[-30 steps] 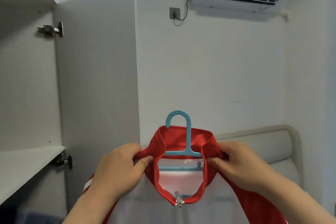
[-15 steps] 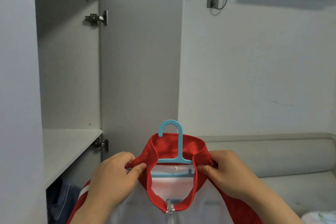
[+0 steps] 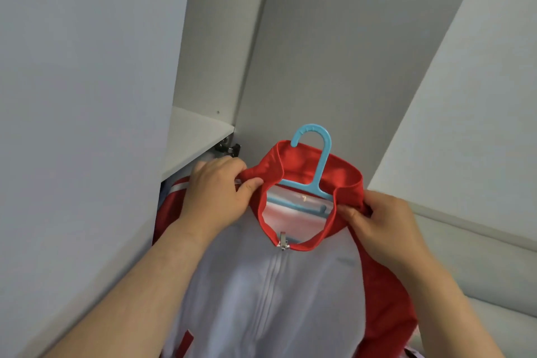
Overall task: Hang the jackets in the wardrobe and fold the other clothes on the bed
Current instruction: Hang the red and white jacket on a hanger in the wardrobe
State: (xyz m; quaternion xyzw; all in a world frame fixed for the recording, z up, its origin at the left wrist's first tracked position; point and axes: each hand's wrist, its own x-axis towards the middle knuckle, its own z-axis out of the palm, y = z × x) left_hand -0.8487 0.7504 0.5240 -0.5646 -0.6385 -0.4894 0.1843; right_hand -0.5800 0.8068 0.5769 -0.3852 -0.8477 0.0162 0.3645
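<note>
A red and white zip jacket (image 3: 270,293) hangs on a light blue plastic hanger (image 3: 316,160) whose hook sticks up above the red collar. My left hand (image 3: 218,195) pinches the left side of the collar and shoulder. My right hand (image 3: 380,227) pinches the right side of the collar. The zip is closed up to the collar. I hold the jacket in front of the open wardrobe (image 3: 209,38), at about the height of its shelf (image 3: 194,136). No rail is in view.
A white wardrobe panel (image 3: 81,96) fills the left. The open wardrobe door (image 3: 334,52) stands behind the hanger, with a metal hinge (image 3: 228,148) by the shelf. The padded bed headboard (image 3: 479,256) lies at the lower right under a white wall.
The view has turned left and tilted toward the wardrobe. The jacket on its hanger has moved with both hands closer to the shelf; the grip on the collar is the same.
</note>
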